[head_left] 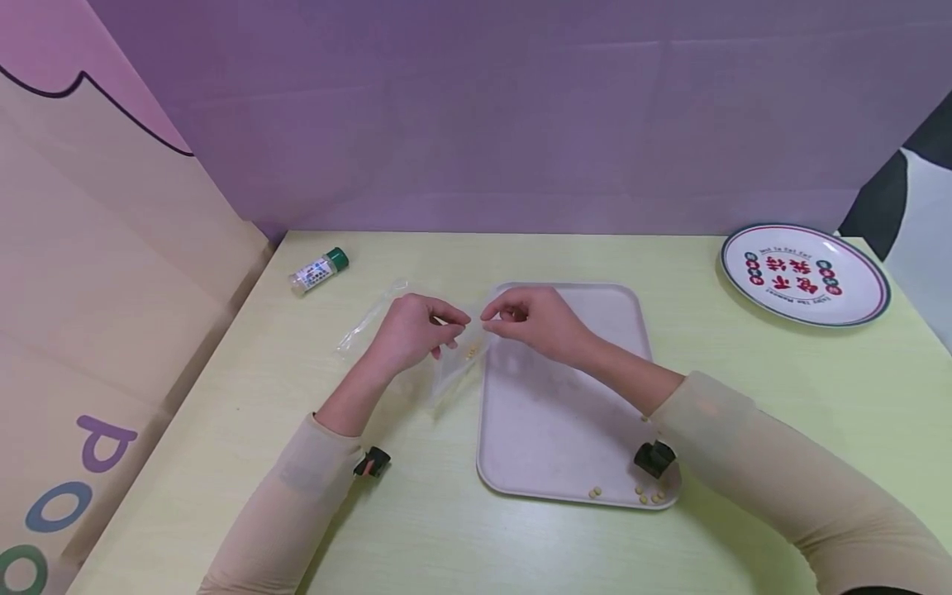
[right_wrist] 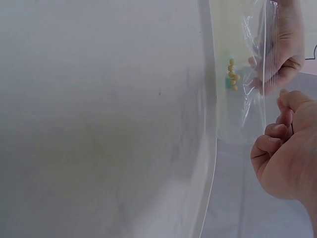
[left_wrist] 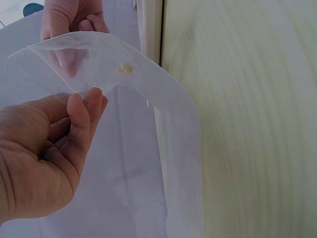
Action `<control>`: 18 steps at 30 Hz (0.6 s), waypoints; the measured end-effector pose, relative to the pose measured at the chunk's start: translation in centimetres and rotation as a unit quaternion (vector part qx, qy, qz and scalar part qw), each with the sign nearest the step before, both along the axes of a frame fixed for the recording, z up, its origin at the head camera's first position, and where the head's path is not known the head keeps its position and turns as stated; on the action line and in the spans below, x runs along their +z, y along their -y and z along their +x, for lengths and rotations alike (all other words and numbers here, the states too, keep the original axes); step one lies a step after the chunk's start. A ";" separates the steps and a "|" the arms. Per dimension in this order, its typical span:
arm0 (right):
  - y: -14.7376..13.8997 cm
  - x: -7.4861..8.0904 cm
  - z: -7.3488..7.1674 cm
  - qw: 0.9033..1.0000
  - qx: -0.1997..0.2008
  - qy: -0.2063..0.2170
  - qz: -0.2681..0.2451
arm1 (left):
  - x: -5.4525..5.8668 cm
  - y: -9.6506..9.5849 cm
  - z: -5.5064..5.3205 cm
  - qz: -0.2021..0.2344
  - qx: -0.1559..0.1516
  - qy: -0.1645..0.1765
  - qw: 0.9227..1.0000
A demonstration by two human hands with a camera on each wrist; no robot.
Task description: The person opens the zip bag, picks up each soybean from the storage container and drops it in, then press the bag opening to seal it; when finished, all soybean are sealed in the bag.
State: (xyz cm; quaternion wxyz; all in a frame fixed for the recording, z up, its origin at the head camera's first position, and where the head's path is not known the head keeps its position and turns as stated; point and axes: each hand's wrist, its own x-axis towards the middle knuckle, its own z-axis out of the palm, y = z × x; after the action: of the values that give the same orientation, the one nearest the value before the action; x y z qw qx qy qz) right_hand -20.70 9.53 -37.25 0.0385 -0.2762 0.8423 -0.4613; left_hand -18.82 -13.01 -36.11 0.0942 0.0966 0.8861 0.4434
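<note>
Between the two hands hangs a clear zip bag, with several small round yellow beads inside. My left hand pinches its mouth edge near the zip strip. From the right, my right hand meets the same edge, thumb and forefinger pinching at the rim; the exact grip is partly hidden. In the left wrist view, the right hand's fingertips show through the film, close above the left hand. More small yellow beads lie in the near right corner of the grey-white tray, below the right forearm.
At the back left lies a small clear bottle with a green cap. Another piece of clear plastic film is just beyond the left hand. A white plate with red lettering sits at the back right. Behind the table rises a purple wall.
</note>
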 end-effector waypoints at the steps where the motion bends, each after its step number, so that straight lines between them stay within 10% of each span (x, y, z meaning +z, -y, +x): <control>1: -0.1 0.0 0.0 1.000 0.000 -0.001 -0.001 | 0.0 0.0 0.0 0.000 0.000 0.000 1.000; 18: -3.0 0.8 1.0 1.000 -0.022 0.006 -0.014 | 0.1 -0.1 0.1 0.002 0.002 0.005 1.000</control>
State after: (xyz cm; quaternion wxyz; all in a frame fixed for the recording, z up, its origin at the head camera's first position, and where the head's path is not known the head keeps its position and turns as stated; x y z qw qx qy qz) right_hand -19.66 12.54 -36.43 0.0298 -0.2555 0.8412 -0.4756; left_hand -18.70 -12.96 -36.00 0.0973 0.0929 0.8851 0.4456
